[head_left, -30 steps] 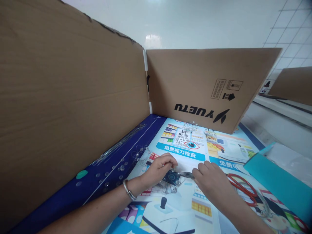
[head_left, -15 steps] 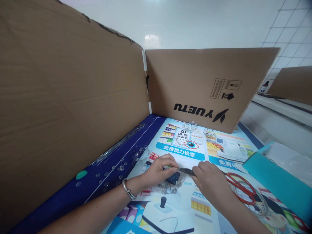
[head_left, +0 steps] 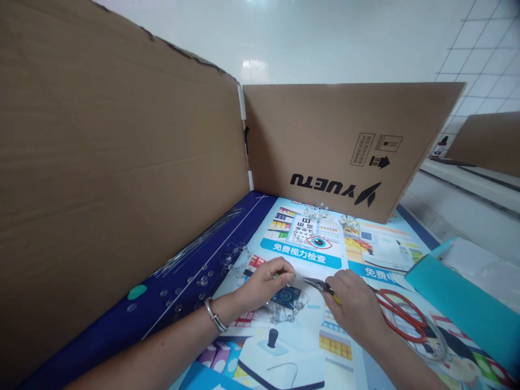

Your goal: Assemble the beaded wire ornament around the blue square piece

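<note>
My right hand (head_left: 353,298) is wrapped around long-nose pliers (head_left: 319,284) with dark jaws and a partly visible yellow handle. The pliers point left, their tips just short of my left fingers. Thumb and forefinger of my left hand (head_left: 268,279) are pinched together on thin wire. Below that hand is a wire piece with clear beads (head_left: 287,315), over a dark blue patch of the printed sheet; how the wire runs between the fingers is hard to make out. A metal bangle (head_left: 215,315) circles my left wrist.
Loose clear beads (head_left: 202,280) and a bundle of thin wires (head_left: 195,241) lie along the left cardboard wall (head_left: 122,151). Beaded wire pieces (head_left: 317,212) sit by the back cardboard panel (head_left: 325,135). Red-handled scissors (head_left: 402,314), a wire coil (head_left: 441,349) and a teal folder (head_left: 467,303) are at right.
The pliers have drawn back slightly to the right, so their tips now stand apart from my left fingers. My left hand stays nearly in place, still pinching.
</note>
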### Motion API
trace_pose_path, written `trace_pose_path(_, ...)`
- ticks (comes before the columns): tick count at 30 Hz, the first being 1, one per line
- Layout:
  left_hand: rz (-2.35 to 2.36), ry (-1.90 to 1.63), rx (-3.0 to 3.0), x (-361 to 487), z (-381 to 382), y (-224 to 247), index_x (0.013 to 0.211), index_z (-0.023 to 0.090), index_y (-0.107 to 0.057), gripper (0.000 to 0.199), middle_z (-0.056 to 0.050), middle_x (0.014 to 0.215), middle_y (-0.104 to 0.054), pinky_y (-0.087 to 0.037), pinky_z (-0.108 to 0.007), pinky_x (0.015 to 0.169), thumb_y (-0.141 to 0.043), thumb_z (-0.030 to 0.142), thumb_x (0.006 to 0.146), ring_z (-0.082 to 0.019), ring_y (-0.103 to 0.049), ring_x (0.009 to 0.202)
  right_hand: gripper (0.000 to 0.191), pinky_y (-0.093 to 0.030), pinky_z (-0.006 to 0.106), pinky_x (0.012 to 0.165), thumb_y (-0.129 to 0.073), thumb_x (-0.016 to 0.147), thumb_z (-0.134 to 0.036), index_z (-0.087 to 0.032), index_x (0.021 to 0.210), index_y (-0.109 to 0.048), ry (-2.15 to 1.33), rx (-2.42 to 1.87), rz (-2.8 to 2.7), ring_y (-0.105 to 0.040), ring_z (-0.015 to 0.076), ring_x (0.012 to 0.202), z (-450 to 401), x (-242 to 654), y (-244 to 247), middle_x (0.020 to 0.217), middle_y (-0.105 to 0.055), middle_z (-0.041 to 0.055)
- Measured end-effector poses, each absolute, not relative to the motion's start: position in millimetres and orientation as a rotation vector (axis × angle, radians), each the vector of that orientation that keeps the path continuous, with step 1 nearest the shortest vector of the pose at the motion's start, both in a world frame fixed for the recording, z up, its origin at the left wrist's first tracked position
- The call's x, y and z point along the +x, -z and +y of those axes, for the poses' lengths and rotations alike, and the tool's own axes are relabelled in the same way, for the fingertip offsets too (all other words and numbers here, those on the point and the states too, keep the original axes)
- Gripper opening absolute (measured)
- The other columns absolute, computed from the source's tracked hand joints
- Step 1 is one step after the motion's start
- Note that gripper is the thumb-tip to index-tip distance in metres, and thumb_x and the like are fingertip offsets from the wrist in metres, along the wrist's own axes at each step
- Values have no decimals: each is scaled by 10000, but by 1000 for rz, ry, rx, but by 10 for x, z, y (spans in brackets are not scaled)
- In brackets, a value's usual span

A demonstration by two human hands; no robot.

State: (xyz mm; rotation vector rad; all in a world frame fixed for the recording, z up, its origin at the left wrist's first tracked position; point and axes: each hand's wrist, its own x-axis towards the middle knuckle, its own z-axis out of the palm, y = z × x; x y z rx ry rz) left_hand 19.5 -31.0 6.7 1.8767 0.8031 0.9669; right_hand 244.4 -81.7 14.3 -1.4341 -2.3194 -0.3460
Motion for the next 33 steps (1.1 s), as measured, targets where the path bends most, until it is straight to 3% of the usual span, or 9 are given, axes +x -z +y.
trace_pose_path(33,859,-937,2003,211,-347,-62,760,149,-540,127,3,746,-527,-385,-218,655,-462,203,843,-111,-483,694,79,-254,337,681,-540,798,-281,-210,768,-558,437,-1548,-2460,-433,210,764,-834,2255,-105,759,-528,46)
